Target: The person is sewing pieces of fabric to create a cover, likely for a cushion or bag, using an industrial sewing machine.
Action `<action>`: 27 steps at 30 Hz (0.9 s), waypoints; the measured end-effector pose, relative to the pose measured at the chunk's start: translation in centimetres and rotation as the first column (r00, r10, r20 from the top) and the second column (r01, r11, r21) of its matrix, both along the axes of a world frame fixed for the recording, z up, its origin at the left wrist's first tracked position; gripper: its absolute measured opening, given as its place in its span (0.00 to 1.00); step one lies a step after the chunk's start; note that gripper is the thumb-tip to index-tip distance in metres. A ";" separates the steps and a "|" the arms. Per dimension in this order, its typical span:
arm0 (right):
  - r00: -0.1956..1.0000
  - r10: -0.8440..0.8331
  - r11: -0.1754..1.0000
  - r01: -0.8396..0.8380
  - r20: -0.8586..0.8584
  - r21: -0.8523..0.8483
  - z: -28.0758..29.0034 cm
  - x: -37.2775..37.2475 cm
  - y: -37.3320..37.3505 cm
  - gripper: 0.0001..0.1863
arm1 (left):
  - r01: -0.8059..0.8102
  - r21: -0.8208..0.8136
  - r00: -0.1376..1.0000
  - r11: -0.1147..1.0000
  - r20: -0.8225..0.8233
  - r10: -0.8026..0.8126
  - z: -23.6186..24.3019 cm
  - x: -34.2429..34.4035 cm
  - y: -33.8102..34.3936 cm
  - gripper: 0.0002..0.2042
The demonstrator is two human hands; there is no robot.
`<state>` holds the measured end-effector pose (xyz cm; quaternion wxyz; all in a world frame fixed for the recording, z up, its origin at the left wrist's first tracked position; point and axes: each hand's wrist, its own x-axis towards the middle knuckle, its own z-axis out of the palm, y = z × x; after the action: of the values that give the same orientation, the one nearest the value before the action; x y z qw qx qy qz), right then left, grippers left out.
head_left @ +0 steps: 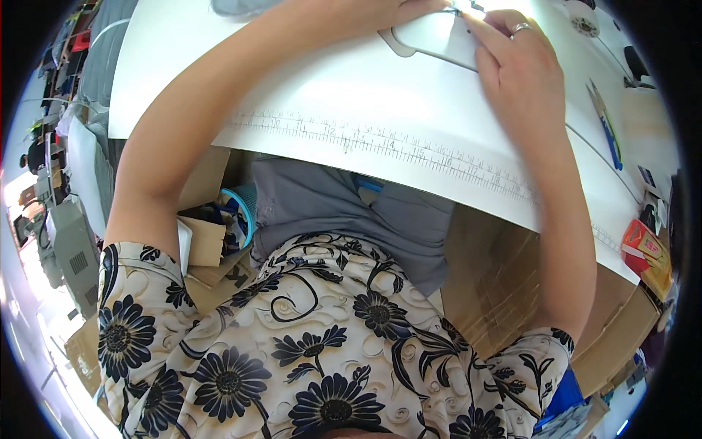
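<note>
At the top edge, both hands meet over a shiny metal plate [442, 42] set into a white tabletop [314, 95], beside a brightly lit spot that looks like a sewing machine's needle area. My left hand [373, 13] comes in from the left with its fingers pressed together, partly cut off by the picture's edge. My right hand [521, 62], with a ring on one finger, is closed, its bent fingertips down at the same spot. Glare and the fingers hide whatever small thing they hold.
Blue-handled thread snips [605, 124] lie on the right. Near them is a red and yellow packet [646, 249]. A ruler scale [373, 139] runs along the near table edge. Grey cloth [241, 6] lies at the top left. Cardboard boxes [497, 271] stand below the table.
</note>
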<state>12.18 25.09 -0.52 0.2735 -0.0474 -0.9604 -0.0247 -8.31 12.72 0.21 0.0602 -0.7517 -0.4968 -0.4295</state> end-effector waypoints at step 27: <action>0.998 0.025 0.976 -0.036 -0.055 -0.214 -0.5 -0.1 -0.3 0.13 | -0.301 -0.353 0.952 0.886 -0.169 0.256 0.8 -1.3 -1.6 0.09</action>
<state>12.11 24.76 -1.02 0.2922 -0.0625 -0.9506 0.0847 -9.63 11.08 1.03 0.0058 -0.6942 -0.6678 -0.2684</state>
